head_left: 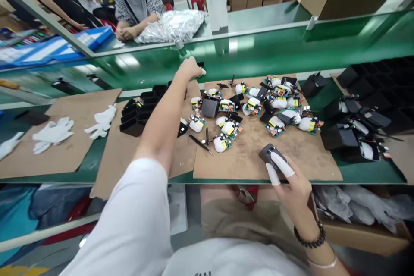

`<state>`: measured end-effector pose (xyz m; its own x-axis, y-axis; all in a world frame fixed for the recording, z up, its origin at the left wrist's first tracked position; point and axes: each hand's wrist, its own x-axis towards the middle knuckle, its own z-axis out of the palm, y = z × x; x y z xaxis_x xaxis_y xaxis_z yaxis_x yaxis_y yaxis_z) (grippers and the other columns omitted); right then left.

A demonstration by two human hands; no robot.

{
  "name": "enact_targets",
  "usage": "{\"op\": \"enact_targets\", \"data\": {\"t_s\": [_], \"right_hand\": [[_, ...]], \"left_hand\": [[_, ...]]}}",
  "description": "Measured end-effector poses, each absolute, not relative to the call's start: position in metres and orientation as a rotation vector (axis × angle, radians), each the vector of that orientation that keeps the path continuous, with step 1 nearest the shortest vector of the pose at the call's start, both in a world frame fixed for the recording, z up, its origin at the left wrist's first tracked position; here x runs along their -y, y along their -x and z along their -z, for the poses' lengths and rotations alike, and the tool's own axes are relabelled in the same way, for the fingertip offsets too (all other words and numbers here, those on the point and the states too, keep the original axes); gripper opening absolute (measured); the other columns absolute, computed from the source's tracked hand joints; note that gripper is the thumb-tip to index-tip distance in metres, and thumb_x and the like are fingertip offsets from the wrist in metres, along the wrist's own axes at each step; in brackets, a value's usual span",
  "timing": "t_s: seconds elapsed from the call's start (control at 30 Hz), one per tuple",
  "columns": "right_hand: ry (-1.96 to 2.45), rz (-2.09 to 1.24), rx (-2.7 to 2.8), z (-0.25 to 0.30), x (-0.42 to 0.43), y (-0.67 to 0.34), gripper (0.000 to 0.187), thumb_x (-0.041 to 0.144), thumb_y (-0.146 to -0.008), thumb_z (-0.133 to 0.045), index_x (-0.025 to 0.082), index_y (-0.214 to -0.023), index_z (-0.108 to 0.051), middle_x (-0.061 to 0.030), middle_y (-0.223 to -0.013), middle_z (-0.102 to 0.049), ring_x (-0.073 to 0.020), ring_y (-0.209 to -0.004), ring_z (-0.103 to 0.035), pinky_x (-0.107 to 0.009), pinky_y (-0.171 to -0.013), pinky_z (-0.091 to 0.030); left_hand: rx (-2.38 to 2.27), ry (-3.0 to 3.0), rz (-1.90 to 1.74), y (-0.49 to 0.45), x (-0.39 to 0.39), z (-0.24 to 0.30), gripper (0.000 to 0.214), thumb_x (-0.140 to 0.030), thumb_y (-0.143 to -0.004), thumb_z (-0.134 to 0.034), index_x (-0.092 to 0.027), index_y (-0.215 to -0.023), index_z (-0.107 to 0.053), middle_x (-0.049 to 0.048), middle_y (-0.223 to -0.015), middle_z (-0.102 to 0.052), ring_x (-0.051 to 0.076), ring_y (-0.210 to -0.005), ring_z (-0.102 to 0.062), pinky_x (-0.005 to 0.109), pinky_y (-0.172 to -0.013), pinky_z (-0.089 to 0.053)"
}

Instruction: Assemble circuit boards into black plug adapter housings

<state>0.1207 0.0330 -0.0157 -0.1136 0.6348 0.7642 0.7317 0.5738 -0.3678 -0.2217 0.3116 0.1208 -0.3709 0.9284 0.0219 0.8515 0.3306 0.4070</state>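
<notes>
My left hand is stretched far forward over the green conveyor belt's near edge. Its fingers are closed at a small dark thing, too hidden to name. Close to me on the cardboard, my right hand grips a small black plastic case, with white finger cots on two fingers. Between the hands lie several circuit boards with white blobs, yellow tape and black covers. A black box-shaped housing stands among them. A black screwdriver-like tool rests on the cardboard's left part.
Black housings are grouped under my left forearm, and more stacks stand at the right. Part-filled housings are nearby. White gloves lie at the left. A person sits across the green belt, beside a silvery plastic bag.
</notes>
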Motion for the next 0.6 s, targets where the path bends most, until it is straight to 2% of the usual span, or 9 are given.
{"op": "enact_targets", "data": {"t_s": [0.07,0.1,0.17,0.23,0.3,0.4,0.47,0.6], "right_hand": [[1.12,0.125,1.839,0.018,-0.032,-0.124,0.072,0.014,-0.091,-0.075,0.033,-0.157,-0.053,-0.0084,-0.12,-0.083,-0.0265,-0.088,-0.084,-0.031,-0.072,-0.07],[1.127,0.128,1.841,0.019,-0.031,-0.126,0.074,0.015,-0.092,-0.074,0.034,-0.159,-0.05,-0.0082,-0.119,-0.083,-0.0268,-0.086,-0.084,-0.031,-0.071,-0.07],[1.152,0.177,1.828,0.02,-0.032,-0.127,0.074,0.017,-0.094,-0.072,0.034,-0.161,-0.047,-0.0082,-0.112,-0.084,-0.0275,-0.08,-0.084,-0.032,-0.066,-0.069],[1.198,0.225,1.829,0.02,-0.033,-0.127,0.071,0.019,-0.097,-0.068,0.033,-0.163,-0.044,-0.0081,-0.104,-0.084,-0.0264,-0.072,-0.083,-0.031,-0.057,-0.066],[1.231,0.24,1.841,0.02,-0.035,-0.124,0.066,0.021,-0.1,-0.063,0.03,-0.163,-0.044,-0.0075,-0.099,-0.084,-0.0247,-0.067,-0.081,-0.029,-0.05,-0.062],[1.264,0.245,1.847,0.02,-0.036,-0.122,0.057,0.024,-0.101,-0.062,0.027,-0.157,-0.051,-0.0082,-0.097,-0.084,-0.0252,-0.068,-0.082,-0.03,-0.05,-0.061],[1.267,0.256,1.837,0.022,-0.036,-0.122,0.052,0.027,-0.101,-0.064,0.026,-0.153,-0.056,-0.0093,-0.098,-0.084,-0.0259,-0.07,-0.082,-0.031,-0.053,-0.063],[1.22,0.257,1.799,0.024,-0.036,-0.123,0.046,0.026,-0.099,-0.067,0.026,-0.145,-0.064,-0.0092,-0.099,-0.084,-0.0248,-0.072,-0.082,-0.029,-0.055,-0.064]], "left_hand": [[-2.44,-1.583,-0.552,0.226,-0.344,-0.119,0.062,-0.027,-0.075,-0.087,0.003,-0.122,-0.062,0.0325,-0.146,-0.06,0.039,-0.142,-0.055,0.052,-0.119,-0.043],[-2.459,-1.581,-0.565,0.229,-0.353,-0.116,0.064,-0.027,-0.076,-0.087,0.002,-0.127,-0.06,0.0329,-0.149,-0.057,0.04,-0.143,-0.054,0.056,-0.119,-0.042],[-2.474,-1.602,-0.569,0.235,-0.363,-0.111,0.057,-0.032,-0.087,-0.082,-0.006,-0.134,-0.06,0.0254,-0.149,-0.059,0.036,-0.139,-0.058,0.058,-0.116,-0.046],[-2.469,-1.638,-0.55,0.242,-0.368,-0.107,0.045,-0.038,-0.097,-0.072,-0.014,-0.134,-0.063,0.0158,-0.142,-0.064,0.029,-0.128,-0.065,0.054,-0.109,-0.054],[-2.468,-1.675,-0.542,0.248,-0.372,-0.108,0.041,-0.042,-0.1,-0.068,-0.018,-0.133,-0.064,0.0114,-0.138,-0.066,0.027,-0.122,-0.067,0.052,-0.104,-0.059],[-2.455,-1.755,-0.591,0.253,-0.377,-0.119,0.034,-0.031,-0.099,-0.068,-0.012,-0.127,-0.068,0.0161,-0.138,-0.067,0.029,-0.131,-0.062,0.051,-0.115,-0.049],[-2.408,-1.826,-0.684,0.253,-0.376,-0.133,0.029,-0.023,-0.097,-0.064,-0.007,-0.121,-0.071,0.0176,-0.134,-0.07,0.028,-0.131,-0.061,0.047,-0.121,-0.042],[-2.247,-1.939,-0.989,0.245,-0.351,-0.162,0.028,-0.031,-0.094,-0.067,-0.007,-0.107,-0.073,0.0099,-0.112,-0.076,0.025,-0.113,-0.065,0.041,-0.113,-0.049]]}}
